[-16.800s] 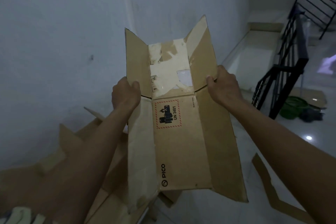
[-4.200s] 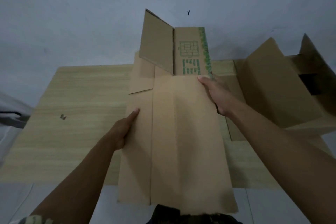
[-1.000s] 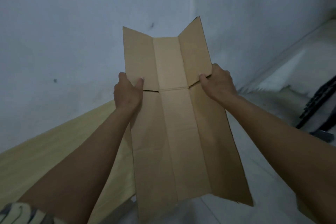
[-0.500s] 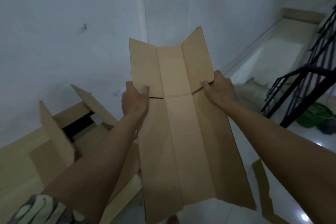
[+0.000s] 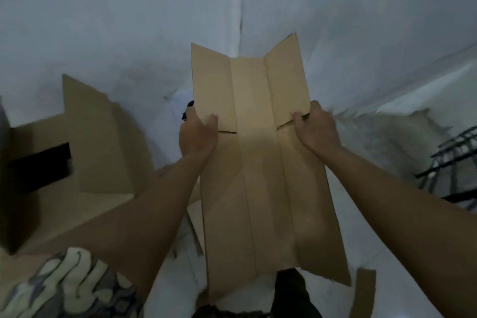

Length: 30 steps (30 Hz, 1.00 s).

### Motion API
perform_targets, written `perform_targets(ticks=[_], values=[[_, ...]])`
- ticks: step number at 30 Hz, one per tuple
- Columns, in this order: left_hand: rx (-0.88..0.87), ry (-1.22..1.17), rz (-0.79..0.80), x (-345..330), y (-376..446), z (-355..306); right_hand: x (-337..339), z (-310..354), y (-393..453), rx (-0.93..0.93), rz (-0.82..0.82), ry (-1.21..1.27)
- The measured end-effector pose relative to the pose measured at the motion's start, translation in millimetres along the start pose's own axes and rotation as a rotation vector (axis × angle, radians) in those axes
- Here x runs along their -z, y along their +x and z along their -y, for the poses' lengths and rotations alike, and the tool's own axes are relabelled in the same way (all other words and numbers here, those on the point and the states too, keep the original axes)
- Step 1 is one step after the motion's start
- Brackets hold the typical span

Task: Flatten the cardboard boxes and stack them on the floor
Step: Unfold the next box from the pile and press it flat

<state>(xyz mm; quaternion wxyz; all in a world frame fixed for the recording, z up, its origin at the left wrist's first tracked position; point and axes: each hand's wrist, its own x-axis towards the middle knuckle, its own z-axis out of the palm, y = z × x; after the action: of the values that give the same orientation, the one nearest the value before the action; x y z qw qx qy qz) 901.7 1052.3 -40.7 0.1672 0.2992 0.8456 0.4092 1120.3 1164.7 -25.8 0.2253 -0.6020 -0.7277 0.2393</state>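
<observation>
Flattened cardboard box [image 5: 260,170] hangs in the air in front of the person, held lengthwise away from the body, its near end low by the waist and its far end raised toward the corner of the white walls [image 5: 129,20]. The left hand [image 5: 197,134] clasps the left edge and the right hand [image 5: 316,129] clasps the right edge, both at the level where the slits separate the end flaps from the main panels. Each hand is closed on the board, thumb on the upper face and fingers wrapped behind it out of sight. Most of the box's length lies below the hands, toward the person; the end flaps rise beyond them.

The board is plain brown, with no print on the face shown. Long creases divide it into a narrow middle strip and wider side panels. Beyond the slits, the left and right flaps tilt upward and outward, so the far end forms a shallow trough. The near edge looks ragged at the right corner.

To the left, another cardboard box [image 5: 98,142] stands still open, with a flap up. A cardboard strip [image 5: 364,292] lies on the pale floor [image 5: 387,227] at lower right.
</observation>
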Motion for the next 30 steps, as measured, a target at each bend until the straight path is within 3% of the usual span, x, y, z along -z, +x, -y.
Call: perform_targets(ticks=[3,10,19,30], values=[[0.122,0.068,-0.092,-40.1,15.0,17.1,-35.6,-23.5,47.0,0.057,0.08,0.019],[0.311,0.12,-0.102,-130.8,38.7,93.7,-137.5,-97.8,89.4,0.045,0.24,0.016],[0.468,0.105,-0.183,-258.5,74.1,295.0,-357.5,-205.1,108.9,0.08,0.409,-0.005],[0.568,0.334,-0.198,-408.3,82.7,546.8,-616.6,-371.1,80.4,0.068,0.511,0.021]])
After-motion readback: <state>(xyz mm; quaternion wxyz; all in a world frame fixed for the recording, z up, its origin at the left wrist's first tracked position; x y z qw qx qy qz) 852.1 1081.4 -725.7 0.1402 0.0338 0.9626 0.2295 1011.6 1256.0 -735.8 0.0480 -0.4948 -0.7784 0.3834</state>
